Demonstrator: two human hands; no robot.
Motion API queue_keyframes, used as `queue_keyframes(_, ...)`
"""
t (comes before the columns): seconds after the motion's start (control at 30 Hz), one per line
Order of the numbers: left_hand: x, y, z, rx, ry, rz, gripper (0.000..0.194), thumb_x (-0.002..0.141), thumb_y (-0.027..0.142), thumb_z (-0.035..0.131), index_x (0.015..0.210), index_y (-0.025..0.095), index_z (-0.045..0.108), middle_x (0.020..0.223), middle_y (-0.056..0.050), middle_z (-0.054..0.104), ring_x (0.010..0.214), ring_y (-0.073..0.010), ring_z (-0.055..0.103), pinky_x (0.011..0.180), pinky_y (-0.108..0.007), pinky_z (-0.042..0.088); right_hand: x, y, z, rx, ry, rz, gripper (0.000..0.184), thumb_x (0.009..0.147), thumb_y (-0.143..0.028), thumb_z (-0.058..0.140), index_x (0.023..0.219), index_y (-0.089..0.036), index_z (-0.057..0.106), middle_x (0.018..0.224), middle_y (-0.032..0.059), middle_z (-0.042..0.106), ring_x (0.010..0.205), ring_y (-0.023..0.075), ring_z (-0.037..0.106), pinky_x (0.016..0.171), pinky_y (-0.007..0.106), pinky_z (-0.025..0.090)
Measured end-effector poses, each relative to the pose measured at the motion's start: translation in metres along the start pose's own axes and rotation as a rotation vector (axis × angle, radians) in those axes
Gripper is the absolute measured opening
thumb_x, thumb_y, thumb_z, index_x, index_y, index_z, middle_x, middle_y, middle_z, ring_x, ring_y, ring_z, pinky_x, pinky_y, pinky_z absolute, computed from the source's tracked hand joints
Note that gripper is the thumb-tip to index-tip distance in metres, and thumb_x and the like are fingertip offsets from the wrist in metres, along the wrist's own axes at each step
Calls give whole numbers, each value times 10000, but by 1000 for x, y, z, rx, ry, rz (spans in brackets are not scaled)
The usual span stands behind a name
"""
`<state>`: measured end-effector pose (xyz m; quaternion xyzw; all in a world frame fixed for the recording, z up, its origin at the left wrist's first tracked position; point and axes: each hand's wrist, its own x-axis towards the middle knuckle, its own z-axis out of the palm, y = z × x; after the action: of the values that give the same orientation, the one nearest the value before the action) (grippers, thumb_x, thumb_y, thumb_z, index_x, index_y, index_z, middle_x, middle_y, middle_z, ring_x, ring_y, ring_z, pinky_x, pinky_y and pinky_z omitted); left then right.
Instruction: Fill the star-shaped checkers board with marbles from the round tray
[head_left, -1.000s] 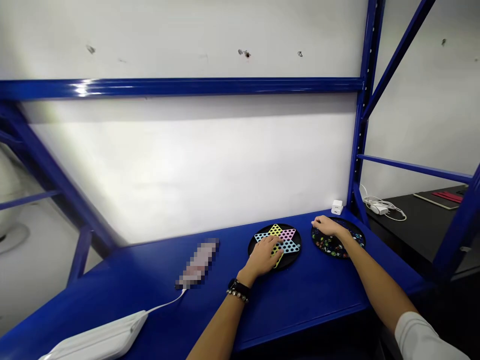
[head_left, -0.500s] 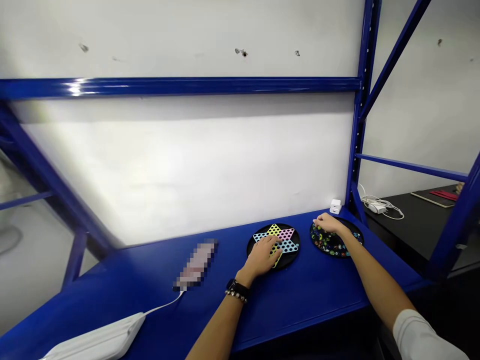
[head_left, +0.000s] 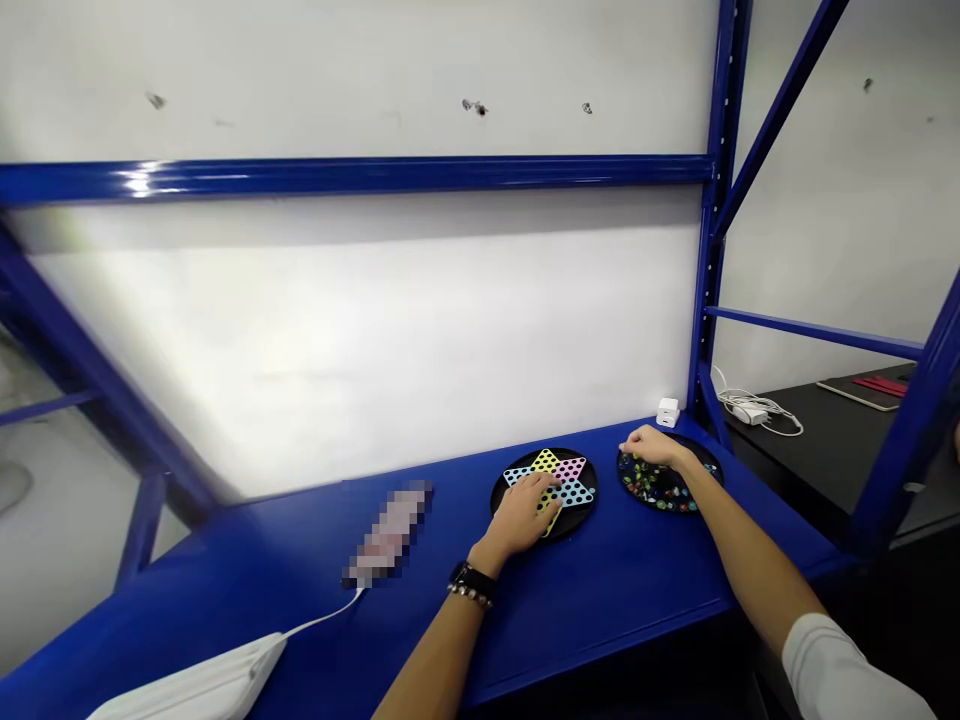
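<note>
Left hand lies open and palm down on a Chinese checkers board, its fingers spread across the yellow, pink and blue star printed on the round black disc. The board sits on a blue steel table. Just right of the board, a round black tray holds a scatter of multicoloured glass marbles. Right hand arches over them, fingers curled down toward the marbles — whether it has one pinched can't be told from this view.

A black wristband and beaded bracelet circle the left wrist, and a white sleeve covers the right upper arm. Behind and right of the board, a white plug charger stands at the back of the table. Left of the board lies a pixel-blurred object, with a white cable running to a white pouch at the near edge. Farther right of the board, past a blue shelf upright, a black side table carries a coiled white cable and a flat slab with red strips.
</note>
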<state>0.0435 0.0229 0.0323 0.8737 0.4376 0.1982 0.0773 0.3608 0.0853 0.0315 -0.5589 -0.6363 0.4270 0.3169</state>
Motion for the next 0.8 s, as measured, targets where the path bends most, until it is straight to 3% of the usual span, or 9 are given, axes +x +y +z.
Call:
queue_keyframes(0.07, 0, -1, 1, -3, 5, 2, 310, 921, 391, 464, 1156, 247, 606, 1238, -64, 623, 1176, -252, 549, 1020, -415, 422, 0, -4, -7, 396, -13, -3, 239, 799, -381, 555, 666, -187, 512, 457, -90, 341, 361, 43, 185, 372, 196, 180)
queue_keyframes(0.17, 1, -3, 2, -6, 6, 2, 308, 916, 391, 474, 1153, 248, 608, 1245, -62, 620, 1177, -248, 548, 1031, -410, 416, 1, -7, -18, 886, -8, 7, 185, 832, -329, 411, 730, -194, 484, 516, -56, 425, 348, 54, 182, 340, 188, 174)
queue_keyframes(0.3, 1, -4, 3, -1, 7, -1, 311, 916, 394, 474, 1158, 248, 605, 1251, -61, 617, 1184, -244, 544, 1036, -407, 411, 2, -5, -23, 1149, 62, 82, 203, 856, -294, 338, 788, -175, 489, 646, 56, 577, 372, 68, 281, 317, 167, 181)
queue_keyframes(0.43, 1, -3, 2, 1, 9, 3, 312, 915, 390, 472, 1156, 245, 610, 1242, -64, 622, 1173, -244, 551, 1032, -406, 414, 3, -4, -19, 1155, 80, 120, 184, 892, -281, 369, 785, -176, 476, 631, 37, 553, 392, 67, 317, 306, 147, 164)
queue_keyframes(0.57, 0, -3, 1, -3, 0, 2, 326, 921, 394, 463, 1170, 245, 610, 1249, -70, 619, 1181, -254, 545, 1024, -417, 419, 4, -4, -14, 985, 89, 117, 208, 912, -311, 436, 762, -175, 483, 587, -13, 488, 376, 45, 266, 304, 148, 153)
queue_keyframes(0.8, 0, 0, -1, -7, -10, -8, 327, 922, 394, 460, 1177, 249, 605, 1239, -71, 619, 1173, -254, 547, 1007, -412, 429, 3, -5, -10, 712, 84, 120, 282, 904, -402, 453, 817, -155, 556, 649, 12, 540, 408, 51, 316, 328, 160, 156)
